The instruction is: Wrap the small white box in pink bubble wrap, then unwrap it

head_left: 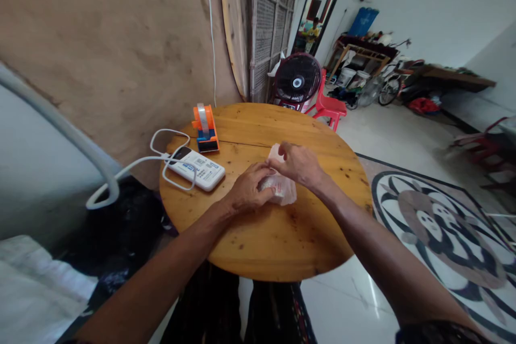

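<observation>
A small packet in thin, pinkish translucent wrapping (285, 191) lies near the middle of the round wooden table. Around its left side curl the fingers of my left hand (250, 187), with the thumb resting on its near part. My right hand (296, 162) is at the far end of the wrapping, its fingers bent and closed on the upper part. What lies inside the wrapping is mostly hidden.
On the wooden table (258, 247), an orange tape dispenser (206, 129) stands at the back left. Nearer is a white power bank (198, 167) with a looped white cable. Behind the table are a dark fan (297, 79) and a red chair (329, 103). A person (312, 35) is in the far doorway.
</observation>
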`<move>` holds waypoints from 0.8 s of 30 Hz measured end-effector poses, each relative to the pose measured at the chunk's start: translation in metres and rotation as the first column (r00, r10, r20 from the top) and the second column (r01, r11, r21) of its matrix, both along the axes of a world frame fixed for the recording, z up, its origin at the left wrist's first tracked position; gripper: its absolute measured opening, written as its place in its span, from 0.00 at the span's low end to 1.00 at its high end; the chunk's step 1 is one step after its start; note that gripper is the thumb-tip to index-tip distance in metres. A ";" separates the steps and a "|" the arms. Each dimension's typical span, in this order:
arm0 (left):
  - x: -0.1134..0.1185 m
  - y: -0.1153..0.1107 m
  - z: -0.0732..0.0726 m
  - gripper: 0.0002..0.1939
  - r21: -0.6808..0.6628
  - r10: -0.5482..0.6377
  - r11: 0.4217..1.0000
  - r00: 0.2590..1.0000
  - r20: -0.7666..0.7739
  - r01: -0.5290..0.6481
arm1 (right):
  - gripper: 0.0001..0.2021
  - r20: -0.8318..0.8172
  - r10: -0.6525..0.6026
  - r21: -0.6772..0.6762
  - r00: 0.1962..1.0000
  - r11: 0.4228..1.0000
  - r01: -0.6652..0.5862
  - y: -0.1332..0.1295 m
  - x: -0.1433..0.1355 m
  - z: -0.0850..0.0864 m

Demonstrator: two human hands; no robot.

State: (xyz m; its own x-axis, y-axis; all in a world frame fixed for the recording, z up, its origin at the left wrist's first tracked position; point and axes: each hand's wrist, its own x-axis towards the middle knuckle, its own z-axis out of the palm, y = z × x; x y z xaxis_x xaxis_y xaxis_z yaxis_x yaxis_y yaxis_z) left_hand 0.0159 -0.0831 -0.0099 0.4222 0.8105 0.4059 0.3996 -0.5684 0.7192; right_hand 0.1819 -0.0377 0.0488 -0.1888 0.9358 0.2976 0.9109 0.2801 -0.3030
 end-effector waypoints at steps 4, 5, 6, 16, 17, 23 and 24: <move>0.001 0.001 0.003 0.13 -0.008 0.050 0.999 0.999 -0.021 -0.050 | 0.04 0.130 -0.088 -0.010 0.988 0.996 0.090 0.007 0.010 -0.007; 0.001 0.002 0.003 0.12 -0.013 0.077 0.997 0.997 -0.028 -0.078 | 0.05 0.092 -0.103 -0.026 0.990 0.994 0.106 0.010 0.019 -0.009; 0.001 0.003 0.003 0.10 -0.021 0.108 0.994 0.994 -0.031 -0.109 | 0.06 0.015 -0.107 -0.041 0.994 0.993 0.108 0.011 0.030 -0.011; -0.005 0.009 0.002 0.08 -0.204 0.384 0.912 0.916 0.118 -0.356 | 0.13 -0.840 -0.195 -0.204 0.506 0.978 0.038 0.000 0.077 -0.065; -0.007 0.010 0.002 0.08 -0.219 0.405 0.902 0.905 0.131 -0.372 | 0.13 -0.850 -0.193 -0.198 0.490 0.979 0.042 0.000 0.075 -0.067; -0.013 0.024 -0.010 0.10 -0.352 0.498 0.845 0.832 0.245 -0.402 | 0.13 -0.878 -0.194 -0.174 0.437 0.981 0.086 0.004 0.071 -0.070; -0.013 0.025 -0.013 0.08 -0.361 0.502 0.845 0.819 0.277 -0.395 | 0.13 -0.880 -0.191 -0.167 0.436 0.982 0.094 0.004 0.071 -0.071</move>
State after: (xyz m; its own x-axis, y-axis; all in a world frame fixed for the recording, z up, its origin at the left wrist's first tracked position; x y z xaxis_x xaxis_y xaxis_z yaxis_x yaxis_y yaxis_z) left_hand 0.0033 -0.0577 -0.0229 -0.1429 0.9721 0.1859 0.2531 -0.1457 0.9564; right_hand 0.2531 -0.0338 -0.0220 0.2720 0.9516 0.1427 0.1521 0.1039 -0.9829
